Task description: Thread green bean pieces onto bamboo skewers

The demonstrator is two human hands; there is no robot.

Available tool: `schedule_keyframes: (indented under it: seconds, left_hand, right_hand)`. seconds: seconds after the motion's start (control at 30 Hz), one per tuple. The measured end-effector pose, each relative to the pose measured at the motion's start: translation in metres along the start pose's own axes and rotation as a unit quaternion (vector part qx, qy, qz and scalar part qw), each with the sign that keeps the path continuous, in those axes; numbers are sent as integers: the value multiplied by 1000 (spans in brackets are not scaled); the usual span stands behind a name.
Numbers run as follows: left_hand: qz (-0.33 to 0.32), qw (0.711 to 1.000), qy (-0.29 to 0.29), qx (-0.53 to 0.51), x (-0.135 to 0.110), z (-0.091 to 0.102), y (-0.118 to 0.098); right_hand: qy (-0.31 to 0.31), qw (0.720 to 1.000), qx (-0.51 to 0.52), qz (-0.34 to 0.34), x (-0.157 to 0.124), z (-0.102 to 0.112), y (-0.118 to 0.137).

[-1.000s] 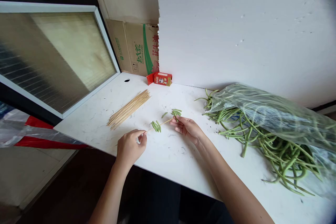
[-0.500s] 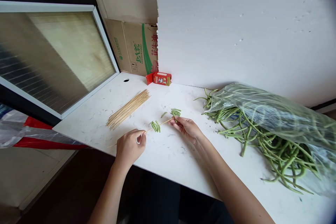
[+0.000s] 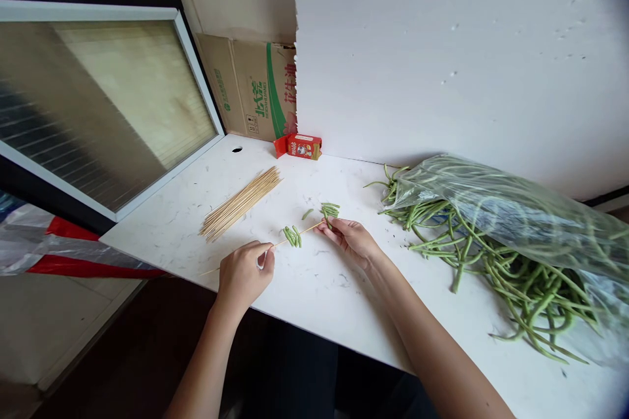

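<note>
My left hand (image 3: 246,275) pinches a bamboo skewer (image 3: 281,243) between thumb and forefinger; its other end slants up to the right. Several short green bean pieces (image 3: 292,236) are threaded side by side on the skewer. At the skewer's far tip, my right hand (image 3: 351,239) is closed in a pinch on a cut piece of green bean (image 3: 329,223), mostly covered by the fingers. Just beyond those fingers lies a small pile of cut bean pieces (image 3: 330,209). One single piece (image 3: 307,214) rests apart to its left.
A bundle of bamboo skewers (image 3: 240,204) lies on the white table (image 3: 304,301) at left. Long green beans (image 3: 535,294) spill from a clear plastic bag (image 3: 496,193) on the right. A small red box (image 3: 304,146) and a cardboard carton (image 3: 250,91) stand at the back, beside a framed glass panel (image 3: 113,105).
</note>
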State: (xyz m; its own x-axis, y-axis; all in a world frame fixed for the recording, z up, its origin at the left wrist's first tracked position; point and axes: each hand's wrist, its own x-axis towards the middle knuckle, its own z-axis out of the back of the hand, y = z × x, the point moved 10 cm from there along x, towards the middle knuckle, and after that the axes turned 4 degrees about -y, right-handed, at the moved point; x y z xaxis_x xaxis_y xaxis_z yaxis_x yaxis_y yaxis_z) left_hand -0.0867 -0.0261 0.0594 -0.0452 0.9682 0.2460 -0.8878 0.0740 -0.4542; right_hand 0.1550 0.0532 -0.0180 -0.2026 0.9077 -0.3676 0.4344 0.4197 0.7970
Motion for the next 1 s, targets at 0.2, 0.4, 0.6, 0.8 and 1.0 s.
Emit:
schedule_keyframes:
  seconds: [0.2,0.4,0.6,0.8,1.0]
  left_hand:
    - [-2,1000,4,-5,0,-1,0]
    - [-4,1000,13,-8,1,0,1]
    - [-8,1000,16,-21,2,-4,1]
    - [-28,999,0,-26,1,-7,-3]
    - [-17,997,2,-74,2,-5,-1]
  right_hand:
    - [9,1000,-19,-1,-1,-1,1]
    - [16,997,-69,14,-2,-1,5]
    - [3,996,-88,26,-2,0,7]
    - [-3,996,-85,34,-3,-1,10]
    - [4,989,-106,107,-8,-8,25]
